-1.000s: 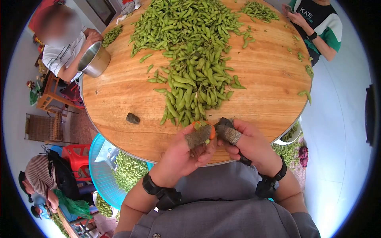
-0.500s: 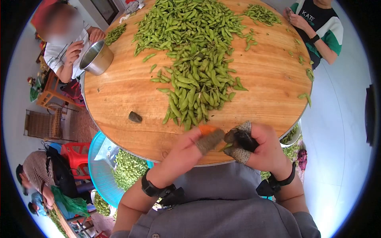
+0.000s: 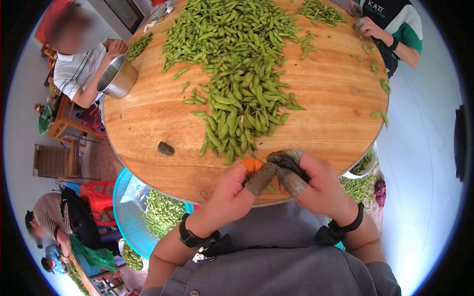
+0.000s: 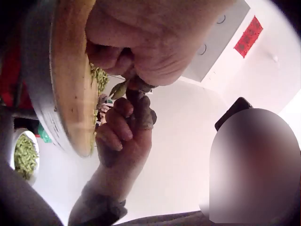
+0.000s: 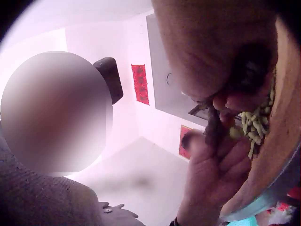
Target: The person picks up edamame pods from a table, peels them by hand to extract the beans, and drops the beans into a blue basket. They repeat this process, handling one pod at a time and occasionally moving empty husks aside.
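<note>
My left hand (image 3: pixel 229 197) and right hand (image 3: pixel 323 185) meet at the near edge of the round wooden table (image 3: pixel 148 118). Worn grey covers wrap both thumbs; an orange cover (image 3: pixel 252 164) is on a left finger and dark covers are on right fingers. Between the fingertips, both hands pinch a green soybean pod (image 4: pixel 118 89), mostly hidden by the thumbs in the head view. Just beyond them lies a large heap of pods (image 3: pixel 237 106).
A loose dark finger cover (image 3: pixel 165 148) lies on the left. People sit at both sides, the left one by a metal pot (image 3: pixel 118 77). Below the table edge stand a blue basket (image 3: pixel 123 212) with shelled beans and a white bucket (image 3: pixel 370 167).
My hands were slightly apart, then the right turned with green at its fingertips; now both thumbs are together over the pod. The left person's raised hand has come down by the pot.
</note>
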### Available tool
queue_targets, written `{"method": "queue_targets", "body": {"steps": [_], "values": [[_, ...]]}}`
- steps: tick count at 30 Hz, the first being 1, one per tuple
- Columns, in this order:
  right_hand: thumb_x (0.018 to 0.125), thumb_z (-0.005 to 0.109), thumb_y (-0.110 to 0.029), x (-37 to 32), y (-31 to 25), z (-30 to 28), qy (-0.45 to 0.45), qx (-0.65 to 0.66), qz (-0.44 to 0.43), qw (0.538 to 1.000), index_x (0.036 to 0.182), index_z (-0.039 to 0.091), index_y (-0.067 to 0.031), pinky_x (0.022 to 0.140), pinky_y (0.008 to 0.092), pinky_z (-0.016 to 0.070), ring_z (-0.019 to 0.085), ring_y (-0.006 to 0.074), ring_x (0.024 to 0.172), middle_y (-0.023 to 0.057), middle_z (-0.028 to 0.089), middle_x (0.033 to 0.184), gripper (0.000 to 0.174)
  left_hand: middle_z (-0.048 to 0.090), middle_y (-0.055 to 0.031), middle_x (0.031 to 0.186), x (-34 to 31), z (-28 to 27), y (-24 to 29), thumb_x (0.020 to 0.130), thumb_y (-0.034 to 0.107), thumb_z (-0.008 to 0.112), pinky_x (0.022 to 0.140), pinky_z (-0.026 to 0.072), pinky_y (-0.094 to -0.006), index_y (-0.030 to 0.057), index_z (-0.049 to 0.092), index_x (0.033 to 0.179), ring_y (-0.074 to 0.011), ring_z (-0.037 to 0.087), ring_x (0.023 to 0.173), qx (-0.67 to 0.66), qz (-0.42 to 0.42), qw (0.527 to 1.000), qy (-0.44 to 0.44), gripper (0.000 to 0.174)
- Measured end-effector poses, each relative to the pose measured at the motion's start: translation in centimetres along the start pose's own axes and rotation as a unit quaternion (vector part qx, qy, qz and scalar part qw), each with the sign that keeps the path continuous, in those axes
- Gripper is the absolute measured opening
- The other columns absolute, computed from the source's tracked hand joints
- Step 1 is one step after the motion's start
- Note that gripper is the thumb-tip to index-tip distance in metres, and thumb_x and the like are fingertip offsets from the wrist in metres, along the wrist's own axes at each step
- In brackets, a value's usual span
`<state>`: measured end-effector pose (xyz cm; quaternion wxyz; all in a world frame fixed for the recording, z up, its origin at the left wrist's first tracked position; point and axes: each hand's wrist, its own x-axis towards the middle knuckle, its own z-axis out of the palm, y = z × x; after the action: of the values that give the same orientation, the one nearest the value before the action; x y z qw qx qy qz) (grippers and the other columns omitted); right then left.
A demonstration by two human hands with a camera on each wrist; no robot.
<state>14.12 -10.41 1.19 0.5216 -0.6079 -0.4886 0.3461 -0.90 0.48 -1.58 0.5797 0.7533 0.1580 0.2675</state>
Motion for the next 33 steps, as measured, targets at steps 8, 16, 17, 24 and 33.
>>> {"method": "queue_targets", "body": {"steps": [8, 16, 17, 24, 33], "values": [[0.082, 0.06, -0.009, 0.3, 0.1, -0.3, -0.043, 0.069, 0.084, 0.993, 0.105, 0.056, -0.0008, 0.063, 0.0268, 0.0459, 0.056, 0.0115, 0.071, 0.0087, 0.059, 0.079, 0.025, 0.049, 0.0045, 0.073, -0.3, -1.1, 1.6, 0.092, 0.012, 0.048, 0.052, 0.0339, -0.0177, 0.003, 0.056, 0.105, -0.0022, 0.041, 0.06, -0.308, -0.279, 0.907, -0.073, 0.018], [0.08, 0.056, -0.006, -0.4, -0.2, -0.2, -0.04, -0.072, -0.027, 0.996, 0.118, 0.051, -0.0029, 0.063, 0.0324, 0.0479, 0.061, 0.0301, 0.073, 0.0174, 0.06, 0.081, 0.038, 0.057, 0.0014, 0.085, -0.4, 0.0, 1.0, 0.088, 0.005, 0.053, 0.069, 0.0416, -0.0198, 0.0038, 0.055, 0.106, -0.0049, 0.05, 0.077, -0.123, -0.143, 0.982, 0.022, 0.018], [0.08, 0.055, -0.005, -0.5, -0.1, -0.2, -0.047, -0.065, -0.021, 0.997, 0.12, 0.05, -0.0035, 0.063, 0.0327, 0.0482, 0.062, 0.031, 0.073, 0.0173, 0.06, 0.081, 0.04, 0.057, 0.0009, 0.085, -0.4, 0.2, 0.8, 0.088, 0.004, 0.054, 0.067, 0.0419, -0.0201, 0.0042, 0.055, 0.105, -0.0044, 0.05, 0.076, -0.101, -0.089, 0.99, 0.029, 0.018], [0.081, 0.054, -0.005, -0.3, 0.6, -0.1, -0.068, -0.023, -0.002, 0.997, 0.123, 0.048, -0.0047, 0.062, 0.0291, 0.0476, 0.058, 0.0171, 0.066, 0.0096, 0.058, 0.075, 0.042, 0.059, -0.0107, 0.083, -0.2, -0.7, 0.6, 0.08, 0.004, 0.058, 0.059, 0.0448, -0.0292, 0.0033, 0.058, 0.097, -0.0195, 0.058, 0.068, 0.132, 0.011, 0.991, -0.007, 0.017], [0.091, 0.042, -0.008, 0.3, -1.0, -1.2, -0.138, 0.389, 0.291, 0.863, 0.124, 0.048, -0.0109, 0.043, 0.0171, 0.0287, 0.037, 0.0017, 0.052, -0.0032, 0.049, 0.068, 0.035, 0.055, -0.0013, 0.076, -0.2, -0.8, 0.8, 0.085, 0.007, 0.056, 0.051, 0.039, -0.0245, 0.0036, 0.059, 0.096, -0.0108, 0.05, 0.06, -0.056, -0.068, 0.996, -0.015, 0.012]]}}
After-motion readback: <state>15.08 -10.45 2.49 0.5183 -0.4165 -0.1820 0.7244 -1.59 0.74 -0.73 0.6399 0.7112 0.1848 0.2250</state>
